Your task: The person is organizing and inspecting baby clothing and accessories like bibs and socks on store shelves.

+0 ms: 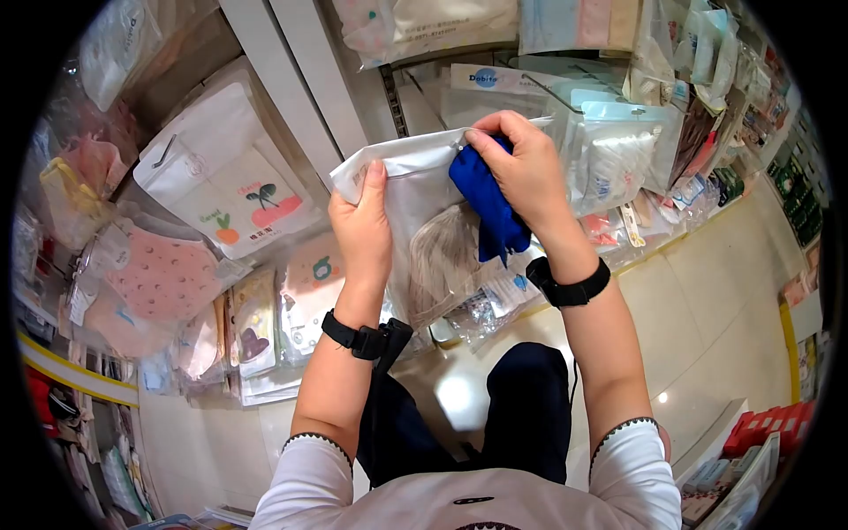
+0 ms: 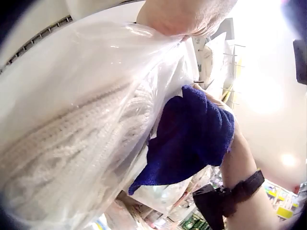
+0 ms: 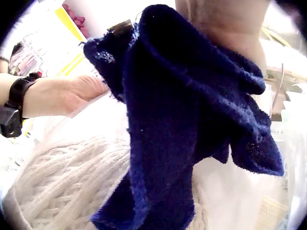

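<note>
A clear plastic bag with a white top band (image 1: 411,157) hangs between both hands in the head view. Inside it lies a cream cable-knit item (image 3: 72,175), its ribbed texture pressed against the plastic. My left hand (image 1: 363,221) pinches the bag's top left corner, thumb over the white band. Near the top right corner, my right hand (image 1: 532,177) grips a dark blue towelling cloth (image 1: 484,201) by its upper part. The fingertips of that hand are right at the bag's top edge. Folds of the cloth hang down in front of the bag, covering part of it.
Packaged baby goods hang on hooks all around, among them a white pack with fruit prints (image 1: 256,190) at left and a pale blue-topped pouch (image 1: 614,150) at right. A grey upright post (image 1: 296,66) stands behind. Tiled floor (image 1: 707,265) extends at right, with red boxes (image 1: 768,430) lower down.
</note>
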### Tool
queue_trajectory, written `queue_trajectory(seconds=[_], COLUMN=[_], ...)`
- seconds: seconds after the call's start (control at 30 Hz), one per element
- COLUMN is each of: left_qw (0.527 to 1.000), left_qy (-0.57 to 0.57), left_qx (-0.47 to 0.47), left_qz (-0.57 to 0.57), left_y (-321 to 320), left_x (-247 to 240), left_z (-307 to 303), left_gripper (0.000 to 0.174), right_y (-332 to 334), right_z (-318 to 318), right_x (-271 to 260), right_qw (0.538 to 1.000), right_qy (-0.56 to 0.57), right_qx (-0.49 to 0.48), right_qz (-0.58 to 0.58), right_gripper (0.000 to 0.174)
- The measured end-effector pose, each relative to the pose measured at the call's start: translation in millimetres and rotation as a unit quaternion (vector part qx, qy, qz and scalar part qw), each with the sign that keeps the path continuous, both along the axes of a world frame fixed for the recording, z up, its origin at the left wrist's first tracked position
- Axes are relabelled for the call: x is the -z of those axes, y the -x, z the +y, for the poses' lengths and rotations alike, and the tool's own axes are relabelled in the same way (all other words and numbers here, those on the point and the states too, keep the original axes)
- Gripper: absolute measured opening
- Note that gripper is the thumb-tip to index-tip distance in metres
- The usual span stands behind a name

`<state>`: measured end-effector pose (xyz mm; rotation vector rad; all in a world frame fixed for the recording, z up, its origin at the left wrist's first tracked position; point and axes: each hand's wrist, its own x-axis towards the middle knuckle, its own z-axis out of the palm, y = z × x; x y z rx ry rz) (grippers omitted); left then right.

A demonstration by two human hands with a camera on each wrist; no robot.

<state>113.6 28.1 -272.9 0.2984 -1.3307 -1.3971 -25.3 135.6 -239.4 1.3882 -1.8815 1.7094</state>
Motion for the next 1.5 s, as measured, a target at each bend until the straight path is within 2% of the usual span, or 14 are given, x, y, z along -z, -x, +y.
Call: queue_trajectory(seconds=[0.27, 0.3, 0.47, 0.57, 0.7, 0.83, 0.87, 0.9, 0.93, 0.97, 1.1, 1.27, 1.4, 1.5], left_qw=[0.985, 0.977, 0.863, 0.799, 0.707, 0.731, 0.748, 0.762, 0.74, 0.755, 0.797, 0.894, 0.91, 0.88], left_qy=[0.121, 0.148, 0.242, 0.248, 0.255, -0.011, -0.038, -0.066, -0.035, -0.012, -0.035, -0.174, -0.172, -0.139], left_qx=[-0.124, -0.132, -0.131, -0.129, -0.082, 0.218, 0.275, 0.331, 0.382, 0.388, 0.382, 0.196, 0.14, 0.119], left_qz=[-0.012, -0.085, -0.424, -0.533, -0.654, -0.646, -0.602, -0.553, -0.553, -0.528, -0.466, -0.362, -0.35, -0.439], left_y=[0, -3, -19, -24, -29, -23, -20, -17, -11, -4, 28, 48, 60, 63], left_x=[24, 32, 70, 81, 112, 138, 145, 150, 148, 155, 180, 177, 195, 232], left_z=[6, 5, -12, -14, -18, -10, -2, 5, 8, 9, 12, 12, 33, 32], left_gripper=[0.033, 0.034, 0.044, 0.05, 0.053, 0.052, 0.05, 0.05, 0.05, 0.051, 0.067, 0.075, 0.075, 0.075], right_y=[10, 12, 22, 20, 44, 38, 42, 53, 48, 43, 50, 85, 100, 95], right_z=[-30, -36, -63, -63, -87, -60, -46, -25, -21, -14, 68, 150, 173, 168], right_x=[5, 7, 19, 7, 15, 23, 27, 30, 34, 40, 75, 186, 237, 246], right_qw=[0.996, 0.995, 0.984, 0.997, 0.988, 0.979, 0.983, 1.0, 0.996, 0.988, 0.997, 0.93, 0.882, 0.833], right_qy=[0.017, 0.026, 0.071, 0.003, 0.145, 0.167, 0.155, 0.016, 0.079, 0.141, 0.005, -0.226, -0.286, -0.236], right_qx=[0.07, 0.08, 0.145, 0.079, -0.025, 0.105, 0.073, 0.007, 0.027, 0.048, 0.005, 0.003, 0.042, 0.007], right_qz=[0.047, 0.055, 0.078, -0.014, 0.046, 0.052, 0.071, -0.015, 0.009, 0.033, -0.074, -0.291, -0.372, -0.5], right_gripper=[0.018, 0.019, 0.017, 0.022, 0.016, 0.031, 0.039, 0.053, 0.032, 0.016, 0.015, 0.024, 0.04, 0.05])
